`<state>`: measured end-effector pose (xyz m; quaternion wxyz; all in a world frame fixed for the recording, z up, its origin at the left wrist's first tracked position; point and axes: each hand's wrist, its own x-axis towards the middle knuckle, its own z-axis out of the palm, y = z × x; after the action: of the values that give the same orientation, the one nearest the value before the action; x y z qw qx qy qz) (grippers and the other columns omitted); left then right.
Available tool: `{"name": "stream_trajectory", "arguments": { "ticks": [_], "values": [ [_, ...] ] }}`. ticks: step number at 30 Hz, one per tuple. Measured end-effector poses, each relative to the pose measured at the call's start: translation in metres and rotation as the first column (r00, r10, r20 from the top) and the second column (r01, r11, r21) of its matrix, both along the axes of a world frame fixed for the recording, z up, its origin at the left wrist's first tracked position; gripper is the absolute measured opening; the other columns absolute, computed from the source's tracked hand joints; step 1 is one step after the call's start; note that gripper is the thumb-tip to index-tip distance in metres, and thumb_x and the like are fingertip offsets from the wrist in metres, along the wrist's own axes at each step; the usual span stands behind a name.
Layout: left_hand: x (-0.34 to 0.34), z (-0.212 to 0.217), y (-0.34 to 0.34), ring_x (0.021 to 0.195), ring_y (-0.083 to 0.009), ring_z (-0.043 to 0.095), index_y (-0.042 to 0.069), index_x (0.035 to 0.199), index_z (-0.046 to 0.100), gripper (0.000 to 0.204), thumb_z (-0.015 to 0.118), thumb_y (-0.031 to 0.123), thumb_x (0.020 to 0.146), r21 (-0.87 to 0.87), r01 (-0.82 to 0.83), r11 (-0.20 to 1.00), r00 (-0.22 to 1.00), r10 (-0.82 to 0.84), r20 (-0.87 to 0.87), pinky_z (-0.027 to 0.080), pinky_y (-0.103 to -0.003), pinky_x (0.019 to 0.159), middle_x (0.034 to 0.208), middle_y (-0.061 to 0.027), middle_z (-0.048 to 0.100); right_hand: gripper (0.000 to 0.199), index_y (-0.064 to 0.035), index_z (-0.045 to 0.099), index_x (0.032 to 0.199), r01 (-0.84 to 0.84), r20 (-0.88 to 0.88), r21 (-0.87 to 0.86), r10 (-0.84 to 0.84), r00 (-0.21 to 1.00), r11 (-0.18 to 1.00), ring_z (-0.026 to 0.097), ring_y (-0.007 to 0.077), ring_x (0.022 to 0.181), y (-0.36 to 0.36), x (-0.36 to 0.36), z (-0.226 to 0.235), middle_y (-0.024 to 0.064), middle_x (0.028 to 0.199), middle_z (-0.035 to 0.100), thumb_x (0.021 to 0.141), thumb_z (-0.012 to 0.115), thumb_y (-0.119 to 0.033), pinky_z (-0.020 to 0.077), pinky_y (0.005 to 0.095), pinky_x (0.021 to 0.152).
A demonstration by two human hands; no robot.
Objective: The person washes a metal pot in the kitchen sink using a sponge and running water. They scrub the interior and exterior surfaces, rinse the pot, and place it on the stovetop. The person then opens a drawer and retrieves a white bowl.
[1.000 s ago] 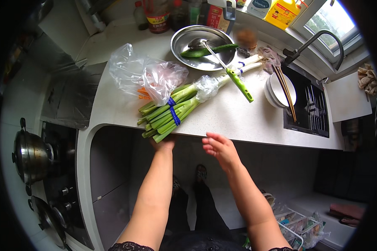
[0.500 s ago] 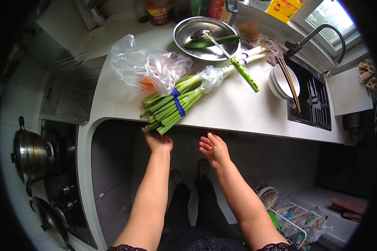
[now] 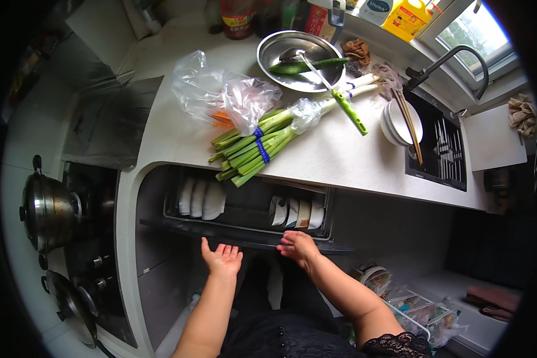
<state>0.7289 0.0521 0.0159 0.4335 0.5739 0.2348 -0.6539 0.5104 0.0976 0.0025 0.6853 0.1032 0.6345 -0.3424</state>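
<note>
A dark drawer (image 3: 244, 229) stands pulled out under the counter, with white plates (image 3: 200, 199) upright at its left and several bowls (image 3: 298, 213) at its right. My left hand (image 3: 222, 259) is just in front of the drawer's front edge, palm up, fingers stretched and apart, holding nothing. At the right part of that edge is my right hand (image 3: 300, 248), its fingers extended toward the drawer front with nothing in them; whether they touch it I cannot tell. Above, a bundle of green onions (image 3: 262, 146) with blue bands lies along the counter edge.
On the counter (image 3: 340, 155) are a plastic bag (image 3: 221, 89), a steel basin (image 3: 265, 53) with a cucumber (image 3: 304, 65), a green-handled ladle (image 3: 349, 112), and white bowls (image 3: 400, 122) under chopsticks (image 3: 409, 125) beside the sink (image 3: 441, 140). A pot (image 3: 45, 212) sits at left.
The drawer has slid out toward me, showing the plates and bowls inside. Both hands have moved back toward my body with it. The view has shifted slightly.
</note>
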Motion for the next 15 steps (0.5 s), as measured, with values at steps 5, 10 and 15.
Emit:
{"name": "stream_trajectory", "arguments": {
  "ticks": [5,10,15],
  "values": [
    [0.011,-0.014,0.015,0.143,-0.0277,0.001,0.005,0.147,-0.001,0.115,0.06,0.065,0.071,0.016,0.029,0.999,0.999,-0.029,0.018,-0.004,-0.048,0.111,0.154,-0.0126,0.004,0.019,-0.0036,0.059,0.102,-0.35,-0.482,-0.535,0.062,0.874,0.769,0.058,0.0106,0.065,-0.049,-0.097,0.066,0.0026,0.082,0.061,0.086,0.064,-0.011,0.0467,0.0234,0.057],
    [0.012,-0.024,0.028,0.143,-0.0258,0.002,0.007,0.148,0.002,0.114,0.063,0.063,0.07,0.059,0.027,0.998,0.995,-0.032,0.092,-0.003,-0.049,0.11,0.153,-0.0094,0.009,0.025,-0.0051,0.062,0.102,-0.54,-0.841,0.09,-0.227,-0.492,0.837,0.062,0.034,0.086,-0.154,-0.313,0.13,0.0187,0.094,0.062,0.084,0.064,-0.023,0.05,0.0404,0.074],
    [0.011,-0.016,0.032,0.143,-0.0246,-0.003,0.008,0.148,-0.004,0.109,0.061,0.058,0.076,0.12,0.029,0.992,0.982,-0.051,0.181,-0.005,-0.048,0.11,0.155,-0.0092,0.0,0.044,-0.0083,0.063,0.111,-0.237,-0.688,0.721,0.628,-0.363,0.651,0.06,0.0317,0.106,-0.203,-0.35,0.168,0.0156,0.113,0.062,0.082,0.064,-0.041,0.0494,0.0427,0.087]
  ]
}}
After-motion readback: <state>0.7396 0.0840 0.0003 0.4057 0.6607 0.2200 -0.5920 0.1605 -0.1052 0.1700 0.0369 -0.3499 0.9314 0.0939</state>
